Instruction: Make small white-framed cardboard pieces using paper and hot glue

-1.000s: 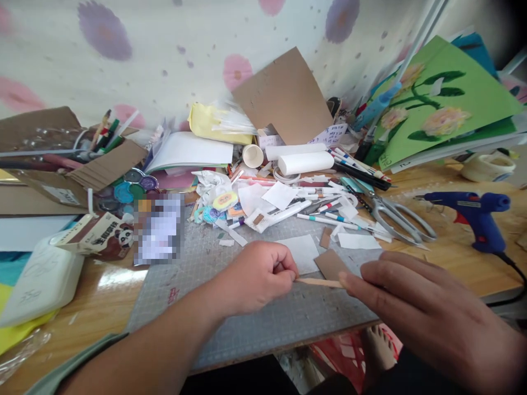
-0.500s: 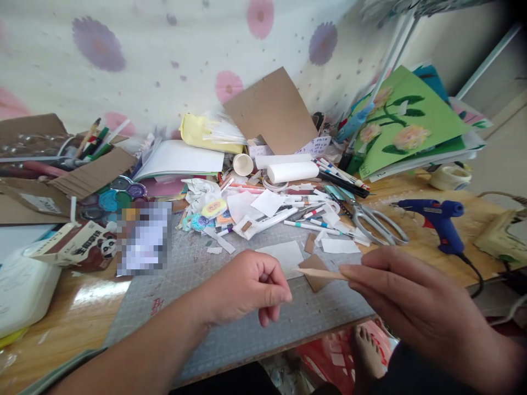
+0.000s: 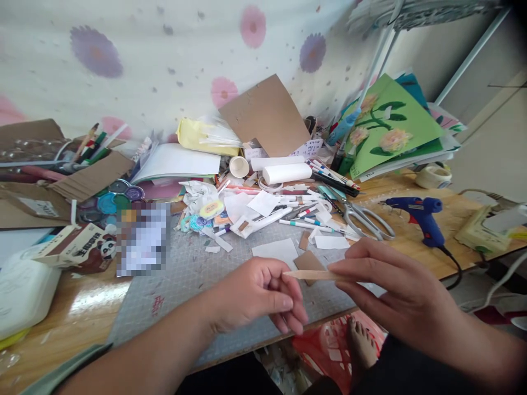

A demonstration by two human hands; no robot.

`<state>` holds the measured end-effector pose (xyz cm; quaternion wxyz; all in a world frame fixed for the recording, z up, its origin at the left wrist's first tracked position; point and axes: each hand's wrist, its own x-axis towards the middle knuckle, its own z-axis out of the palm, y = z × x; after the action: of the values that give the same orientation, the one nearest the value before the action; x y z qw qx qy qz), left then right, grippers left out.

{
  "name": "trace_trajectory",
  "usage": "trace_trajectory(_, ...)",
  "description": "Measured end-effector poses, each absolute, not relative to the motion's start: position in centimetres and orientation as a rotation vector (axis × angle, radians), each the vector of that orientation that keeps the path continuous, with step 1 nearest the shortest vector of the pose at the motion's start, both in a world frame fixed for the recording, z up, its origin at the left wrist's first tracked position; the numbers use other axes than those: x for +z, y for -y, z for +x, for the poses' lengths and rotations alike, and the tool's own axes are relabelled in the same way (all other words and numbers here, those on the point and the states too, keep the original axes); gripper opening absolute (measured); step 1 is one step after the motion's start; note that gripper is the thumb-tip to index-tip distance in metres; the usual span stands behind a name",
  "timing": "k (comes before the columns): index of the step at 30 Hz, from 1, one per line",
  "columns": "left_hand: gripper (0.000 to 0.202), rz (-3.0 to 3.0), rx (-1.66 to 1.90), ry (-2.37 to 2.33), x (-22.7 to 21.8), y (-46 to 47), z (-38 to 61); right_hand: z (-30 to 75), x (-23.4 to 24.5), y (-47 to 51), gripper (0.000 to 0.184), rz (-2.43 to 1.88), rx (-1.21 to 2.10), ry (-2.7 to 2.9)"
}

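Observation:
My right hand (image 3: pixel 385 282) pinches one end of a thin, pale-brown pointed strip (image 3: pixel 310 275), which looks like card or thin wood. The strip lies nearly level, its point toward my left hand (image 3: pixel 263 296). That hand is half curled with its fingers loosely apart, holding nothing; its index finger is at the strip's point, though whether they touch I cannot tell. Beneath the strip, a small brown cardboard piece (image 3: pixel 309 262) rests on the grey cutting mat (image 3: pixel 185 318). Beside it lies a white sheet of paper (image 3: pixel 275 251), partly covered by my left hand.
A blue glue gun (image 3: pixel 424 214) stands on the right, with scissors (image 3: pixel 366 219) nearby. Markers and paper scraps (image 3: pixel 263 203) are heaped behind the mat. At left are a cardboard box (image 3: pixel 33 197) of tools and a panda carton (image 3: pixel 78 249). Brown cardboard (image 3: pixel 267 115) leans at the back.
My left hand's fingers have uncurled somewhat and come up to the strip's point. My right hand has moved left with the strip. The view has shifted slightly.

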<state>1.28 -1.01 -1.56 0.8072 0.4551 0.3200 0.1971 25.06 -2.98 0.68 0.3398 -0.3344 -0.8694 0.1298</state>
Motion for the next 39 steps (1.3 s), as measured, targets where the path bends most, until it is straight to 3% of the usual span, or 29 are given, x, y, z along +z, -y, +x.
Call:
trace_trajectory(5, 0.011, 0.999, 0.427, -0.682, -1.6, 1.6, 1.7, 24.9, 1.2, 3.0, 0.02, -0.937, 0.517, 2.22)
trace_trajectory(10, 0.031, 0.931, 0.475, -0.605, -1.4, 0.7, 1.2, 24.5, 1.3, 2.9, 0.015, -1.103, 0.659, 2.253)
trace_trajectory(15, 0.021, 1.145, 0.444, -0.85, -1.6, 0.9, 2.3, 23.0, 1.1, 2.8, 0.009, -1.206, 0.78, 2.262)
trace_trajectory(24, 0.011, 1.294, 0.47, -1.066, -0.9, 1.3, 2.5, 20.8, 1.3, 2.7, 0.01, -1.259, 0.784, 2.272)
trace_trajectory(39, 0.016, 1.19, 0.61, -1.178, -2.0, 0.8, 2.6, 19.4, 1.0, 2.1, 0.014, -1.186, 0.635, 2.335)
